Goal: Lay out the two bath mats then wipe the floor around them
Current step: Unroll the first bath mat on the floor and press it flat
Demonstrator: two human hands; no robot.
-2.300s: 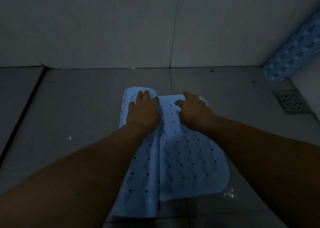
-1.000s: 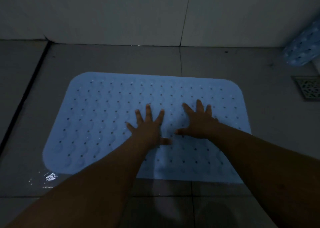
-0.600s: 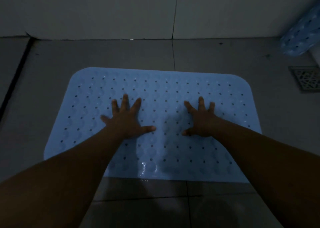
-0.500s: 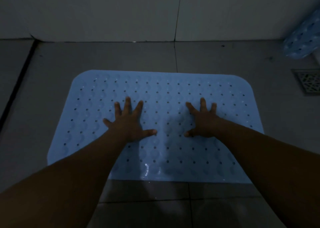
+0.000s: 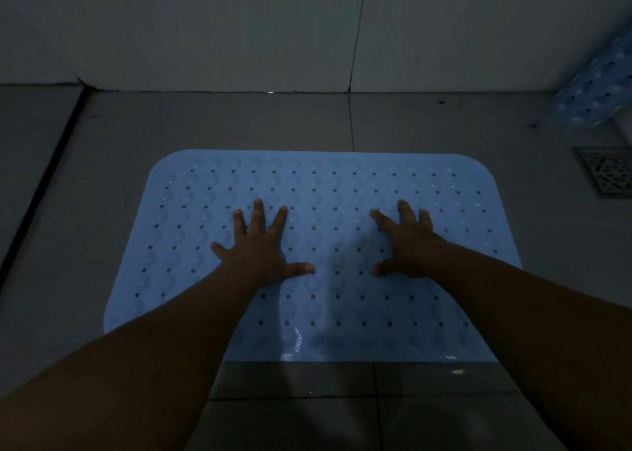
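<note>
**A:** From the head camera, where is the bath mat?

**B:** The blue bath mat [image 5: 342, 190] lies flat and unrolled on the tiled floor [image 5: 205, 122], in the middle of it, its long side running parallel to the back wall [image 5: 205, 26]. A strip of bare tile shows between its far edge and the wall. It is dotted with rows of small holes, and there is a wet shine near its front edge.

**A:** And the hands?

**B:** Both rest on top of the mat. The left hand [image 5: 260, 248] is palm down on the middle-left part, fingers straight and spread wide, thumb pointing toward the other hand. The right hand [image 5: 407, 245] is palm down on the middle-right part, fingers also spread, thumb turned inward. Neither grips anything; they lie flat against the surface, with a clear stretch of mat between them.

**A:** Is the second mat in sight?

**B:** Yes, a rolled mat [image 5: 595, 91] of the same blue stands tilted at the far right corner of the floor, leaning up along the right side, cut off by the frame edge. It is well apart from the flat one.

**A:** Any containers?

**B:** Only a floor drain [image 5: 605, 172] at the right edge of the floor, just in front of the roll. What lies under its patterned metal cover I cannot tell.
</note>
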